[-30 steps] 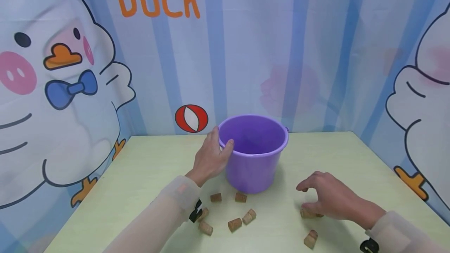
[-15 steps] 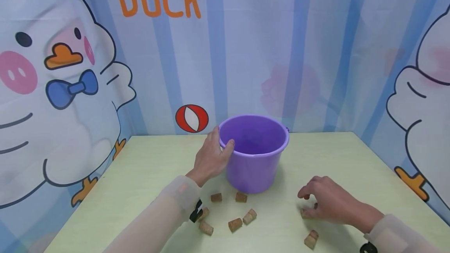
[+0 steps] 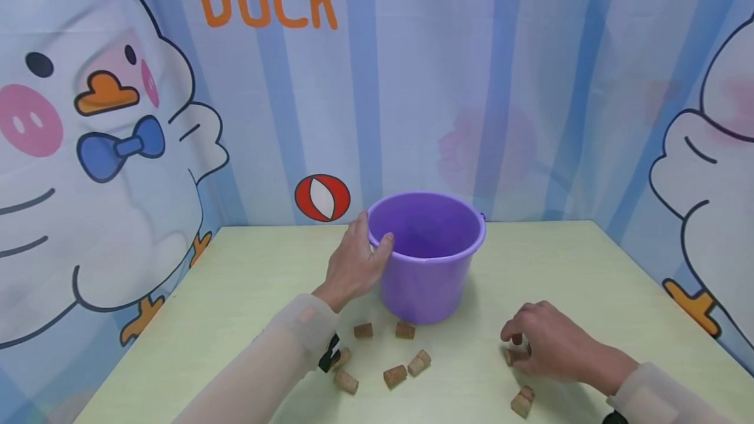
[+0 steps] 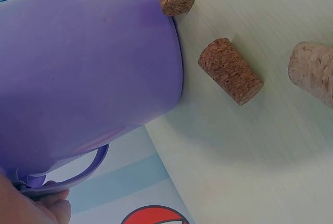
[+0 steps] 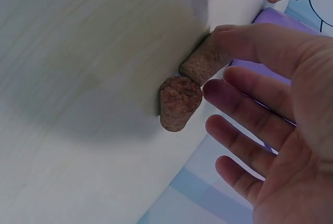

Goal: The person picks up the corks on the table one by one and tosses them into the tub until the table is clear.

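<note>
The cork (image 5: 202,63) rests on the surface (image 3: 554,257), to the right and on the person's side of the bucket (image 3: 421,293); its long axis slants toward the bucket in the right wrist view. A second cork (image 5: 179,104) sits just beside it, farther from the bucket. The right hand (image 3: 556,349) is nearer, directly above, thumb and parted, slightly bent fingers around the first cork without a closed grasp. The left hand (image 3: 353,260) grips the bucket's left edge.
</note>
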Motion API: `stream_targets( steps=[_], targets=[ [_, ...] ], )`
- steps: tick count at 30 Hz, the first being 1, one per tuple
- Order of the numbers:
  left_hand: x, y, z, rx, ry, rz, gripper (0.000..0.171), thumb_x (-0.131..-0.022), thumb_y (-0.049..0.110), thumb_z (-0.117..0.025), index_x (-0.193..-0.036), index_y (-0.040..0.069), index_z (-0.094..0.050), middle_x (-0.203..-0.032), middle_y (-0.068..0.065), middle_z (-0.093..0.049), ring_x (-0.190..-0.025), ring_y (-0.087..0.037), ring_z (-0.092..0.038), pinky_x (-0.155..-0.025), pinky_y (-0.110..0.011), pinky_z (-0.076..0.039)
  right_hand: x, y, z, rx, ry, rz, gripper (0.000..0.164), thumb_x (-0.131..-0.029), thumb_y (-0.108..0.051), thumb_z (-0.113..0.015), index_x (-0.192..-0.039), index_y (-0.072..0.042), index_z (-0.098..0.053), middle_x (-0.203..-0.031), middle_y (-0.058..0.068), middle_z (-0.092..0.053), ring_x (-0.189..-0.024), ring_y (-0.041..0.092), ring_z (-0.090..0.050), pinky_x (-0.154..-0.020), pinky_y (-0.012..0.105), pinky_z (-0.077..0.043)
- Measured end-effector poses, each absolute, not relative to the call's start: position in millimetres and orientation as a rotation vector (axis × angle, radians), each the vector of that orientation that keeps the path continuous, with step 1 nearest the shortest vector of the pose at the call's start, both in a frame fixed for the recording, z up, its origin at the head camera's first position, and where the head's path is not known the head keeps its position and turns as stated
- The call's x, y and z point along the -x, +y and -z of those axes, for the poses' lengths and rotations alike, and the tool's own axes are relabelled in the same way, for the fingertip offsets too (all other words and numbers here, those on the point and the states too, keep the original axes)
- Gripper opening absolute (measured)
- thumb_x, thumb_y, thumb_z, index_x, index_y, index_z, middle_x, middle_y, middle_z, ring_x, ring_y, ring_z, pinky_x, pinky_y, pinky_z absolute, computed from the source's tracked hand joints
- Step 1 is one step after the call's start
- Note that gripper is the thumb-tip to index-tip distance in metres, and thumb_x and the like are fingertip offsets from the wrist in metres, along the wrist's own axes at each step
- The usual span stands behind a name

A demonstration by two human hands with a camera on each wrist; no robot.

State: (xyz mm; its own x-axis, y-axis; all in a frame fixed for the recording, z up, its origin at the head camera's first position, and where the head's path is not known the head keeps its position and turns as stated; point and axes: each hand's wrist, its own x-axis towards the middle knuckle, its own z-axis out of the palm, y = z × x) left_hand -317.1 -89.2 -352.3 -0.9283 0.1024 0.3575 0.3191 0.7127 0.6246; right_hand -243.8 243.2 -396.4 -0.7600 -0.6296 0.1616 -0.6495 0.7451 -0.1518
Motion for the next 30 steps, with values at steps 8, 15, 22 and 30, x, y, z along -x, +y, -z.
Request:
stream_targets(
  steps=[8, 15, 22, 30],
  targets=[
    [317.2, -88.8, 352.1, 0.334, -2.622, 1.039, 0.076, -0.103, 0.046, -0.047, -0.163, 0.007, -0.019, -0.156, -0.012, -0.041, -0.14, -0.029, -0.045, -0.109, -0.056, -0.044, 243.0, 241.7, 397.6, -1.052, -2.834, -0.274, 0.024, -0.069, -0.013, -0.089, -0.083, -0.028, -0.075, -0.074, -0.023, -0.059, -0.073, 0.001, -0.05, -0.075, 0.043, -0.046],
    [316.0, -89.0, 352.3, 0.334, -2.629, 1.039, 0.076, -0.104, 0.046, -0.047, -0.163, 0.007, -0.019, -0.156, -0.013, -0.042, -0.139, -0.029, -0.045, -0.109, -0.055, -0.044, 243.8, 241.1, 401.2, -1.066, -2.795, -0.261, 0.025, -0.069, -0.008, -0.087, -0.077, -0.027, -0.073, -0.07, -0.024, -0.056, -0.068, -0.002, -0.046, -0.074, 0.042, -0.046],
    [315.4, -89.2, 352.5, 0.332, -2.631, 1.036, 0.076, -0.104, 0.046, -0.046, -0.163, 0.007, -0.019, -0.156, -0.013, -0.041, -0.139, -0.029, -0.045, -0.109, -0.056, -0.044, 244.9, 240.5, 401.7, -1.093, -2.767, -0.257, 0.03, -0.07, -0.004, -0.084, -0.071, -0.03, -0.07, -0.065, -0.026, -0.052, -0.064, -0.003, -0.043, -0.072, 0.041, -0.044],
    [314.7, -88.9, 350.7, 0.325, -2.635, 1.035, 0.077, -0.104, 0.047, -0.046, -0.163, 0.008, -0.018, -0.157, -0.012, -0.041, -0.141, -0.029, -0.044, -0.11, -0.056, -0.043, 246.3, 239.7, 396.2, -1.098, -2.76, -0.27, 0.027, -0.072, -0.004, -0.083, -0.074, -0.029, -0.073, -0.067, -0.027, -0.056, -0.064, -0.004, -0.046, -0.072, 0.04, -0.045]
  ],
)
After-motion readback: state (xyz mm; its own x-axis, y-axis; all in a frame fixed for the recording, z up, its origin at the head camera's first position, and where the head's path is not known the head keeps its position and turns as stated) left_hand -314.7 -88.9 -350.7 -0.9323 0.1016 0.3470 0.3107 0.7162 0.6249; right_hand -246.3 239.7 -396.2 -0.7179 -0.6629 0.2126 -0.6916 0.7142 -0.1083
